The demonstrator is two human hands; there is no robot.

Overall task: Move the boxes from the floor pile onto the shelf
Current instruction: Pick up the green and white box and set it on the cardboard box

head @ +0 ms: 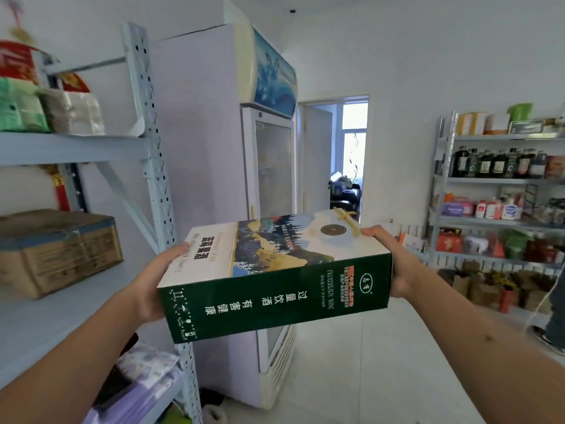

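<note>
Fingers [180, 249] of the left hand [153, 283] curl over the left end of a green blueberry wine gift box [275, 276], thumb out of sight behind the card; the right hand [388, 261] clasps the opposite end, its fingertips just over the top edge near the cord handle [347, 217]. The box hangs in the air between the two hands, long axis running left to right, the left end a little lower and nearer. The bare board of the grey metal shelf [61, 313] lies to the left of the box and slightly below it, so the left hand is the nearer one to it. A taped brown carton [58, 252] already sits on the far part of that board. Both forearms reach forward, nearly straight. My guess is that setting it down calls for swinging the box leftward past the perforated upright [153, 142].
</note>
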